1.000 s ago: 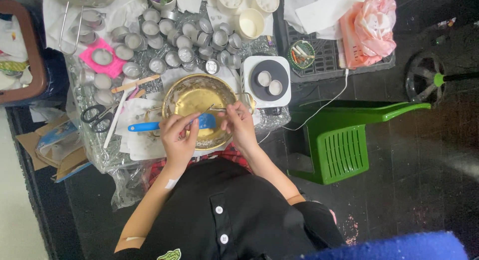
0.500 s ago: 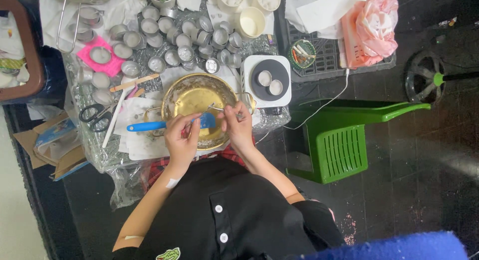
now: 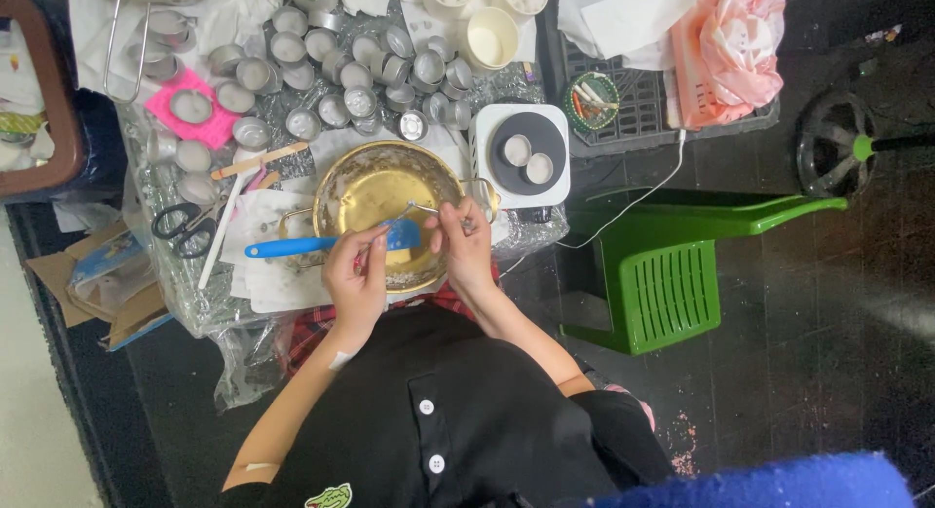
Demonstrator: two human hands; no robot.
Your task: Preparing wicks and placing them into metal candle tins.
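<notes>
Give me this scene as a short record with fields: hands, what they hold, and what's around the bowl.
View: head camera, looking straight down
Left hand: over the gold bowl's near rim, fingers pinching something too small to tell
Right hand: holds a thin metal tool over the bowl
Gold bowl: yellowish inside, on a foil-covered table
Blue spatula: lies across the bowl, handle pointing left
Beyond the bowl: many small metal cups
Left of bowl: scissors
Right of bowl: white scale carrying two cups
Floor: green plastic stool

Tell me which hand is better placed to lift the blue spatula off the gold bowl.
Left. The left hand touches the blue spatula, whose handle points leftward; the right hand pinches a thin metal tool over the gold bowl.
</notes>
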